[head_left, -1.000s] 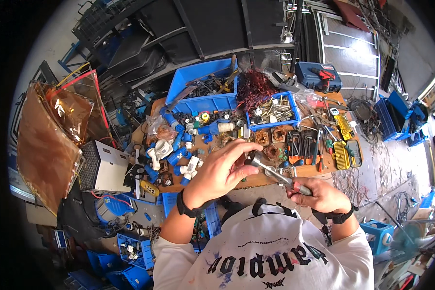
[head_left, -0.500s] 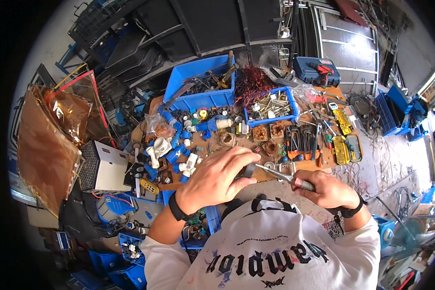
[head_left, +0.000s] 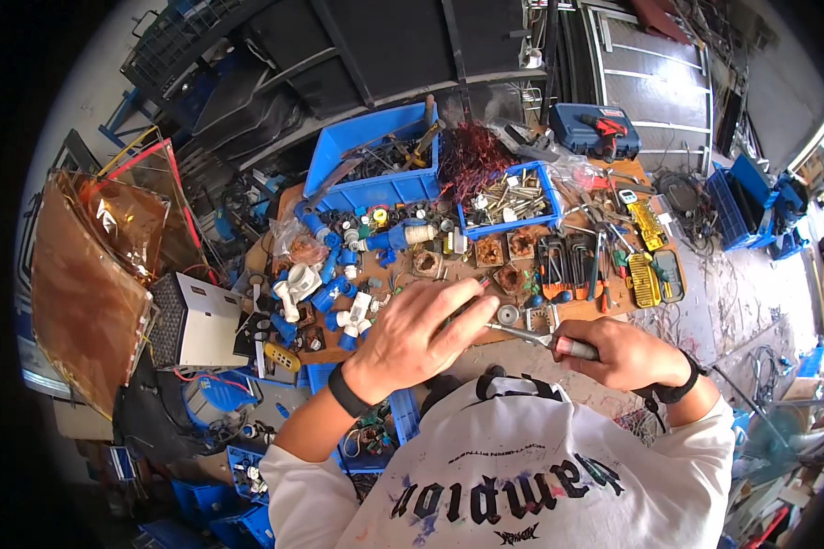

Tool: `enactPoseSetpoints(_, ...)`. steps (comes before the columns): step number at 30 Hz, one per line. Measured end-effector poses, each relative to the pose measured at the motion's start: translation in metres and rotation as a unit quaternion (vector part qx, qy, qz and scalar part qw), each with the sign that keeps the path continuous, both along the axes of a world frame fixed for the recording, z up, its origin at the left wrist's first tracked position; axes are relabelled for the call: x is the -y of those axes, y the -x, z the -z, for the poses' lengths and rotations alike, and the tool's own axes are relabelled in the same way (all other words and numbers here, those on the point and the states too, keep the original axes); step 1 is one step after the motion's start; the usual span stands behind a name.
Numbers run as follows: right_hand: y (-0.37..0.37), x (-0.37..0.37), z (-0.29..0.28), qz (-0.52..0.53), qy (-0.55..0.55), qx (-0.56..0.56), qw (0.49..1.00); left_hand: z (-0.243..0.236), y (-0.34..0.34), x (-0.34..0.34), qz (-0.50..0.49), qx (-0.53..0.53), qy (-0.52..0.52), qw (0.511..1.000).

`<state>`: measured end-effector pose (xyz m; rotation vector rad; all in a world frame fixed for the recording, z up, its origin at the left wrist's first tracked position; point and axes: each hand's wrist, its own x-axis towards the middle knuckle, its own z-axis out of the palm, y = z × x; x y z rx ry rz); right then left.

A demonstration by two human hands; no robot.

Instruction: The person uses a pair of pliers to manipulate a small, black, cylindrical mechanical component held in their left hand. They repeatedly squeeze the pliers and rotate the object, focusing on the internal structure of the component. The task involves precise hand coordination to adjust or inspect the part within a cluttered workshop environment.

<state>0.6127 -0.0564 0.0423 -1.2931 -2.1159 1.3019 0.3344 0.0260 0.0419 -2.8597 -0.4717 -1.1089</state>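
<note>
My left hand (head_left: 421, 334) is closed around the far end of a metal-shafted hand tool (head_left: 522, 334), its fingers covering that end and whatever else is there. My right hand (head_left: 613, 352) grips the tool's handle, with the shaft pointing left toward the other hand. Just beyond them on the wooden table (head_left: 384, 284) lie round metal fittings (head_left: 508, 314), rusty square boxes (head_left: 490, 252) and several white and blue pipe fittings (head_left: 330, 295).
Blue bins (head_left: 371, 192) hold tools and bolts (head_left: 508, 197). Hex key sets (head_left: 568, 270), yellow cases (head_left: 643, 279) and a drill on its case (head_left: 604, 128) fill the right. Brown sheets (head_left: 87, 293) and a white cabinet (head_left: 206, 325) stand left. Crates and cables surround the table.
My left fingers have shifted over the tool's end, hiding the dark piece seen there earlier. My right hand has moved slightly up and right, and the tool lies flatter.
</note>
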Motion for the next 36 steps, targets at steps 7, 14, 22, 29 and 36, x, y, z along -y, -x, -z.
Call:
enactPoseSetpoints(7, 0.005, -0.014, -0.003, -0.007, 0.017, 0.07, 0.997, 0.013, -0.017, -0.001, -0.165, -0.144, 0.248, 0.944)
enactPoseSetpoints(14, 0.001, -0.004, -0.017, -0.023, -0.087, 0.116, 0.989, -0.01, -0.007, -0.008, -0.042, -0.217, 0.434, 0.873)
enactPoseSetpoints(22, -0.002, -0.012, -0.034, -0.013, 0.016, 0.073, 0.997, 0.026, -0.017, 0.01, -0.121, -0.082, 0.014, 0.989)
enactPoseSetpoints(29, 0.003, -0.012, -0.031, -0.023, -0.089, 0.154, 0.984, -0.001, -0.014, 0.005, -0.066, -0.16, 0.396, 0.902)
enactPoseSetpoints(36, 0.016, -0.001, -0.061, -0.07, -0.245, 0.235, 0.938, -0.035, 0.005, -0.009, 0.054, -0.256, 0.757, 0.599)
